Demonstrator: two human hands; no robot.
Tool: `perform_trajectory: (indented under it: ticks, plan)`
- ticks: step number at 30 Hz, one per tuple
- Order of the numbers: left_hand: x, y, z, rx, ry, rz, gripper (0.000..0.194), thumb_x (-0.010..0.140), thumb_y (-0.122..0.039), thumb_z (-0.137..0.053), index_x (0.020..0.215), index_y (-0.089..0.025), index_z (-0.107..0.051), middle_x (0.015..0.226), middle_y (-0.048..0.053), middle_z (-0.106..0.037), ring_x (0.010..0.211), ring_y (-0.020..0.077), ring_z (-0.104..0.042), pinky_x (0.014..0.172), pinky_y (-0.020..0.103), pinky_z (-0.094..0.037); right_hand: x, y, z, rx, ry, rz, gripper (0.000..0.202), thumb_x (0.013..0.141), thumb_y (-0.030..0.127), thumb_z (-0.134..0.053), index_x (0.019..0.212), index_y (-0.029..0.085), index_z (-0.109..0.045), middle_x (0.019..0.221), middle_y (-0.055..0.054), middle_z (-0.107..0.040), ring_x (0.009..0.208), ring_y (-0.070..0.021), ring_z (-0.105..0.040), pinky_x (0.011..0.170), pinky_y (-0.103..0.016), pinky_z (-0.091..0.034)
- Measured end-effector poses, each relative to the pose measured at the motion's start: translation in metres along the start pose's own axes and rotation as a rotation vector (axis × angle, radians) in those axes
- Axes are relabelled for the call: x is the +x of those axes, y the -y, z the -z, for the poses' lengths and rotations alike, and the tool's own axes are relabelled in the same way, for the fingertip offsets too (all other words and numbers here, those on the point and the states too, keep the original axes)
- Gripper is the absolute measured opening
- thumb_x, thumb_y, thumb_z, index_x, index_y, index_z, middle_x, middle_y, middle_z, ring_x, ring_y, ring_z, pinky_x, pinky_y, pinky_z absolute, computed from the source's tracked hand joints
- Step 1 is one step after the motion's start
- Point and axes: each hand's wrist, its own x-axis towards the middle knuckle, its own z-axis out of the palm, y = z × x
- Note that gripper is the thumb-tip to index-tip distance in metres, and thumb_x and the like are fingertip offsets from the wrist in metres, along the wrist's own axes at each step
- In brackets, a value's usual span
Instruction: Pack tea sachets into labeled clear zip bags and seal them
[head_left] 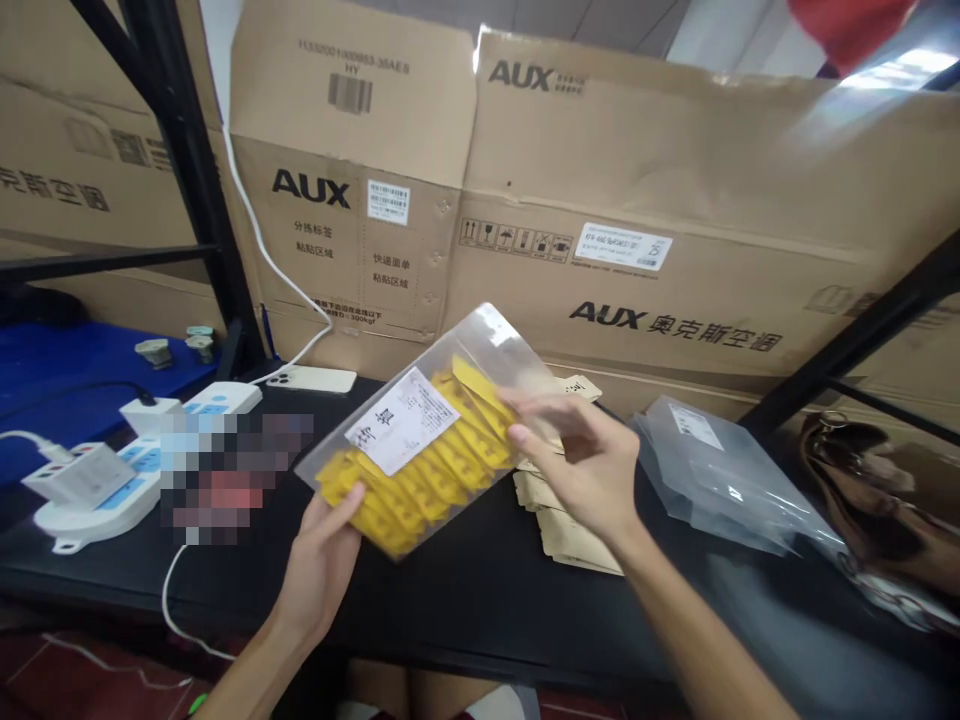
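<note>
Tilted above the black table is a clear plastic bag (pixel 491 335) with a white printed label (pixel 401 420) on its front. Inside it, several yellow packets (pixel 442 480) overlap in a row. My left hand (pixel 326 550) grips the bag's lower left corner, thumb on the front and fingers behind. With my right hand (pixel 585 460) I pinch the upper right side of the bag near its top end; some of those fingers are blurred. Behind and below my right hand lies a stack of tan paper packets (pixel 574 545), partly hidden by the hand and the bag.
Flat clear bags (pixel 720 480) lie to the right, beside a brown handbag (pixel 862 490). On the left are a white power strip (pixel 97 520) with plugs, a cable and a blurred-out patch. A phone (pixel 311 379) lies at the back, before cardboard boxes (pixel 675 180).
</note>
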Motion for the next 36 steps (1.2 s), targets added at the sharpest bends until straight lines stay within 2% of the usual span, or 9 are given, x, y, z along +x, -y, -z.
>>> perform_trajectory:
  ticks: [2,4,7,9,15,21,26,32,36]
  plan:
    - [0.004,0.001,0.003,0.119,0.111,-0.025,0.066,0.082,-0.038,-0.089,0.142,-0.021,-0.07,0.142,0.013,-0.073,0.142,0.0404,-0.061,0.121,0.055,-0.047,0.022,0.006,0.008,0.064,0.094,0.016,0.01,0.089,0.018,-0.084,0.095,0.025,-0.081,0.114,-0.006,-0.085,0.108,-0.0274,-0.081,0.094,-0.042,-0.064]
    - [0.009,-0.002,0.007,0.237,0.09,-0.121,0.074,0.08,-0.037,-0.092,0.147,-0.023,-0.065,0.151,0.013,-0.068,0.147,0.0394,-0.055,0.126,0.057,-0.04,0.042,0.01,0.017,0.076,0.241,0.031,0.007,0.088,0.019,-0.085,0.093,0.024,-0.083,0.113,-0.007,-0.086,0.107,-0.0271,-0.082,0.092,-0.041,-0.065]
    - [0.013,-0.016,0.006,0.369,0.035,-0.412,0.075,0.082,-0.034,-0.09,0.15,-0.032,-0.059,0.163,0.01,-0.056,0.152,0.0369,-0.05,0.127,0.059,-0.036,0.059,0.016,0.021,0.071,0.454,0.06,0.006,0.09,0.018,-0.082,0.093,0.022,-0.085,0.112,-0.008,-0.086,0.106,-0.0257,-0.082,0.093,-0.04,-0.065]
    - [0.009,-0.03,-0.001,0.444,0.117,-0.609,0.069,0.085,-0.03,-0.087,0.149,-0.034,-0.06,0.164,0.009,-0.053,0.153,0.0358,-0.048,0.125,0.056,-0.04,0.064,0.02,0.015,0.119,0.572,0.091,0.006,0.09,0.017,-0.082,0.093,0.021,-0.085,0.109,-0.009,-0.086,0.104,-0.0255,-0.082,0.092,-0.039,-0.066]
    - [-0.017,-0.062,-0.026,0.493,0.193,-0.836,0.048,0.088,-0.02,-0.08,0.133,-0.032,-0.065,0.147,0.008,-0.069,0.145,0.0352,-0.057,0.118,0.05,-0.05,0.07,0.043,-0.005,0.183,0.79,0.147,0.015,0.09,0.013,-0.079,0.1,0.022,-0.085,0.112,-0.008,-0.085,0.105,-0.0253,-0.082,0.098,-0.041,-0.065]
    - [-0.026,-0.072,-0.032,0.62,0.224,-0.903,0.047,0.095,-0.025,-0.071,0.14,-0.034,-0.063,0.151,0.008,-0.063,0.149,0.037,-0.052,0.12,0.056,-0.046,0.069,0.051,-0.016,0.031,0.706,0.12,0.042,0.085,0.036,-0.09,0.125,0.028,-0.081,0.148,-0.009,-0.07,0.137,-0.0324,-0.068,0.117,-0.05,-0.054]
    - [-0.029,-0.063,-0.046,0.803,0.25,-1.066,0.043,0.095,-0.023,-0.068,0.138,-0.029,-0.068,0.16,0.01,-0.055,0.15,0.0384,-0.048,0.123,0.06,-0.037,0.068,0.053,-0.013,0.035,0.701,0.107,0.048,0.084,0.041,-0.09,0.129,0.027,-0.08,0.147,-0.009,-0.071,0.133,-0.0318,-0.071,0.114,-0.046,-0.057]
    - [-0.032,-0.059,-0.061,0.766,0.186,-1.062,0.022,0.095,-0.024,-0.066,0.115,-0.026,-0.075,0.153,0.008,-0.061,0.142,0.0365,-0.055,0.118,0.059,-0.042,0.07,0.059,-0.001,-0.038,0.638,0.033,0.033,0.091,0.036,-0.084,0.122,0.026,-0.083,0.127,-0.006,-0.082,0.103,-0.0252,-0.082,0.085,-0.034,-0.068]
    - [-0.028,-0.053,-0.067,0.718,0.114,-1.2,0.029,0.093,-0.023,-0.065,0.12,-0.028,-0.076,0.132,0.009,-0.072,0.128,0.0364,-0.064,0.112,0.062,-0.048,0.069,0.053,-0.003,-0.045,0.639,0.105,0.029,0.1,0.032,-0.069,0.124,0.027,-0.083,0.132,-0.005,-0.08,0.121,-0.0296,-0.077,0.105,-0.043,-0.061]
